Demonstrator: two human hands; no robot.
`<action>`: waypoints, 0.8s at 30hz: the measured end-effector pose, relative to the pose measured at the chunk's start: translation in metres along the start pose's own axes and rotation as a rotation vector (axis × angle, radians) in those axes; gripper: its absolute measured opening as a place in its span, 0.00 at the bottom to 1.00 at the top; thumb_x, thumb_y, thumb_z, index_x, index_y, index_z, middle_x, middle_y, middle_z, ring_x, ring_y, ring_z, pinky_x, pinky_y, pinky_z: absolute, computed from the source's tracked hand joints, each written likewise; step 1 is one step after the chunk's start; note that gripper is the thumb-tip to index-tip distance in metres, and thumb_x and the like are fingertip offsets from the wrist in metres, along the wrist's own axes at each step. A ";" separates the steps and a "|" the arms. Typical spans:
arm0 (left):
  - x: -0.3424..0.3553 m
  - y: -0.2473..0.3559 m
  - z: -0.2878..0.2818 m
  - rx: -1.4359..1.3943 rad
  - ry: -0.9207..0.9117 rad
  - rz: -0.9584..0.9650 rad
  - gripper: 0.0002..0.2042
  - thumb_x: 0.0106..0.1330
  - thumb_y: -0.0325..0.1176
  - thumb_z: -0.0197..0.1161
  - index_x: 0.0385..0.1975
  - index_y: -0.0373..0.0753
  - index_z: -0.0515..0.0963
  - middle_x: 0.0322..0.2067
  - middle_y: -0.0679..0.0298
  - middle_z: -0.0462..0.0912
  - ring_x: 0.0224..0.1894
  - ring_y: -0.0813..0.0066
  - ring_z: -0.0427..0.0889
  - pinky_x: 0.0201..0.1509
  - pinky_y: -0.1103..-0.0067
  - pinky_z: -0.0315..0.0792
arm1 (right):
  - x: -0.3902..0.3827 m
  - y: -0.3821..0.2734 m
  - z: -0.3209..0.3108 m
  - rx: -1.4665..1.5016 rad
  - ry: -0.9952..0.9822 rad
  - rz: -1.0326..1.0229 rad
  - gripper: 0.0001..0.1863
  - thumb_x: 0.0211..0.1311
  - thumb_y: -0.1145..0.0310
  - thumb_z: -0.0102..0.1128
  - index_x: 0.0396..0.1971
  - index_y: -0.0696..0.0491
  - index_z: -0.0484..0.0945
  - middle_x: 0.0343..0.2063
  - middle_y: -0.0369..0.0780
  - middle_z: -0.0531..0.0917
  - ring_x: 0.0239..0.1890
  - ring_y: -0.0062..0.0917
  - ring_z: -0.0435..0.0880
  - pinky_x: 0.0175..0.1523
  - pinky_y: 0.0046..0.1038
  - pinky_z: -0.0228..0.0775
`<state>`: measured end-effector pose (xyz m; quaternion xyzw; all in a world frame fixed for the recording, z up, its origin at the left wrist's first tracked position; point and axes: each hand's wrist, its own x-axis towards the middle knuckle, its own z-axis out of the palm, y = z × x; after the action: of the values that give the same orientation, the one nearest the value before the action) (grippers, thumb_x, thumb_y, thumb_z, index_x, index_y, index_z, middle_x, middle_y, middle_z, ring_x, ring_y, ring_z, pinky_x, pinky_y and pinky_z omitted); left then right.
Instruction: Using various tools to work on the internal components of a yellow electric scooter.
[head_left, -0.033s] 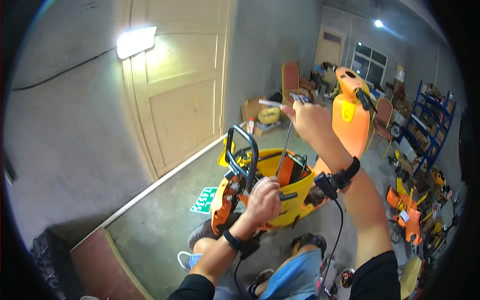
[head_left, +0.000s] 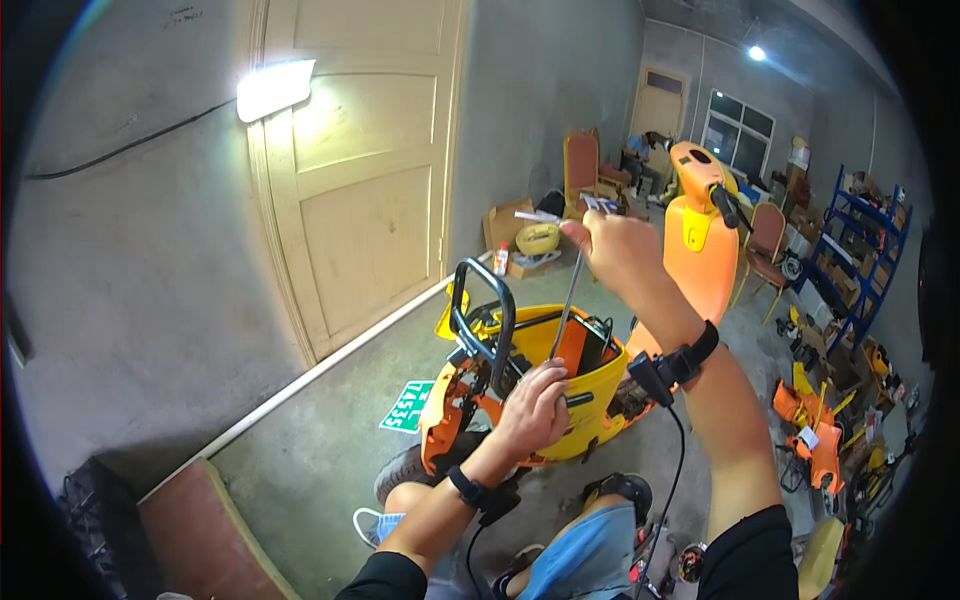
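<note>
My right hand is closed on the handle of a long T-handled metal tool, whose shaft slants down into an orange-and-yellow scooter. My left hand is curled at the bottom of the shaft, below a black tubular rail; what its fingertips grip is partly hidden. A dark box-like part sits inside the yellow body. The orange front panel with handlebar rises behind my right hand. A green plate hangs at the scooter's left end.
A cream door and white floor pipe are at left, with a padded board. A person sits at the back near chairs. A blue shelf and scattered scooter parts line the right.
The room appears very slightly lower in the view. My hands and the tool have shifted slightly downward, keeping much the same grip.
</note>
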<state>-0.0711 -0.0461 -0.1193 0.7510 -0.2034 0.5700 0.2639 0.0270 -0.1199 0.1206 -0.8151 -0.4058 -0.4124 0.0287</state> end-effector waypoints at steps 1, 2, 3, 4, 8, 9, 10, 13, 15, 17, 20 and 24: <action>0.002 0.005 0.006 -0.006 0.014 -0.051 0.22 0.54 0.19 0.60 0.51 0.30 0.66 0.52 0.43 0.71 0.58 0.42 0.71 0.63 0.58 0.68 | 0.001 0.002 -0.002 0.015 -0.039 0.031 0.28 0.71 0.43 0.41 0.30 0.53 0.79 0.23 0.44 0.83 0.28 0.42 0.84 0.31 0.42 0.74; 0.004 0.007 0.012 0.000 0.025 -0.171 0.25 0.55 0.21 0.60 0.54 0.29 0.63 0.55 0.41 0.68 0.61 0.40 0.68 0.65 0.58 0.65 | 0.002 0.002 -0.001 0.033 -0.051 0.021 0.28 0.71 0.43 0.41 0.30 0.53 0.79 0.23 0.44 0.83 0.28 0.42 0.84 0.31 0.42 0.74; 0.007 0.005 0.018 -0.003 0.053 -0.298 0.27 0.57 0.22 0.60 0.57 0.28 0.60 0.57 0.39 0.65 0.63 0.39 0.64 0.67 0.59 0.62 | 0.003 0.002 -0.001 0.069 -0.028 -0.035 0.29 0.71 0.42 0.41 0.30 0.52 0.79 0.24 0.44 0.83 0.30 0.41 0.84 0.32 0.42 0.74; 0.009 0.002 0.022 -0.027 0.033 -0.505 0.31 0.60 0.24 0.59 0.62 0.27 0.54 0.59 0.37 0.61 0.65 0.37 0.59 0.70 0.59 0.57 | 0.004 0.000 0.000 0.104 -0.031 -0.103 0.29 0.70 0.41 0.40 0.30 0.52 0.79 0.25 0.43 0.83 0.31 0.40 0.84 0.33 0.41 0.74; 0.025 -0.029 0.025 -0.067 0.012 -0.677 0.22 0.66 0.30 0.58 0.57 0.26 0.65 0.52 0.41 0.71 0.57 0.49 0.73 0.62 0.66 0.67 | 0.006 -0.014 0.005 0.211 0.170 -0.212 0.29 0.69 0.41 0.45 0.22 0.51 0.79 0.18 0.42 0.80 0.25 0.39 0.83 0.29 0.41 0.72; 0.028 -0.036 0.023 -0.214 -0.128 -0.866 0.17 0.68 0.34 0.57 0.51 0.28 0.70 0.44 0.46 0.76 0.51 0.54 0.77 0.56 0.68 0.69 | 0.006 -0.016 0.006 0.196 0.123 -0.197 0.29 0.69 0.41 0.45 0.22 0.51 0.79 0.18 0.42 0.80 0.25 0.39 0.83 0.29 0.41 0.72; 0.031 -0.041 0.021 -0.381 -0.242 -1.041 0.15 0.70 0.38 0.55 0.44 0.30 0.75 0.37 0.50 0.81 0.45 0.59 0.81 0.51 0.69 0.72 | 0.007 -0.018 0.007 0.157 0.151 -0.141 0.28 0.68 0.41 0.46 0.22 0.50 0.79 0.16 0.42 0.80 0.23 0.39 0.82 0.27 0.40 0.72; 0.032 -0.045 0.021 -0.326 -0.222 -0.935 0.18 0.71 0.46 0.53 0.37 0.32 0.77 0.24 0.55 0.83 0.33 0.55 0.84 0.41 0.68 0.75 | 0.012 -0.018 0.010 0.062 0.211 -0.048 0.28 0.66 0.41 0.49 0.20 0.50 0.80 0.13 0.41 0.79 0.18 0.38 0.82 0.23 0.38 0.70; 0.027 -0.043 0.027 -0.293 -0.247 -0.982 0.18 0.72 0.45 0.53 0.37 0.33 0.75 0.28 0.49 0.82 0.35 0.50 0.83 0.40 0.65 0.75 | 0.014 -0.019 0.011 0.024 0.131 0.027 0.30 0.66 0.40 0.48 0.18 0.50 0.79 0.13 0.42 0.79 0.19 0.37 0.82 0.23 0.38 0.70; 0.023 -0.043 0.033 -0.190 -0.215 -0.950 0.18 0.72 0.46 0.52 0.39 0.35 0.74 0.29 0.45 0.82 0.35 0.43 0.81 0.40 0.60 0.74 | 0.016 -0.021 0.010 0.007 0.071 0.045 0.31 0.67 0.40 0.47 0.16 0.51 0.80 0.12 0.43 0.79 0.19 0.38 0.83 0.23 0.38 0.70; 0.020 -0.045 0.039 -0.142 -0.206 -0.855 0.18 0.73 0.47 0.50 0.38 0.34 0.71 0.30 0.42 0.81 0.36 0.38 0.79 0.39 0.55 0.72 | 0.011 -0.027 0.006 -0.022 0.069 0.139 0.32 0.68 0.41 0.47 0.15 0.51 0.80 0.12 0.44 0.79 0.19 0.40 0.83 0.22 0.39 0.71; 0.019 -0.047 0.046 -0.056 -0.194 -0.816 0.18 0.75 0.47 0.46 0.37 0.35 0.71 0.30 0.42 0.81 0.35 0.37 0.79 0.38 0.53 0.71 | 0.004 -0.030 0.000 -0.011 0.088 0.199 0.31 0.69 0.42 0.46 0.16 0.52 0.81 0.13 0.44 0.80 0.20 0.40 0.84 0.23 0.39 0.72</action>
<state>-0.0029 -0.0382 -0.1184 0.8128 0.0715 0.3394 0.4680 0.0080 -0.0966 0.1148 -0.8327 -0.3187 -0.4452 0.0828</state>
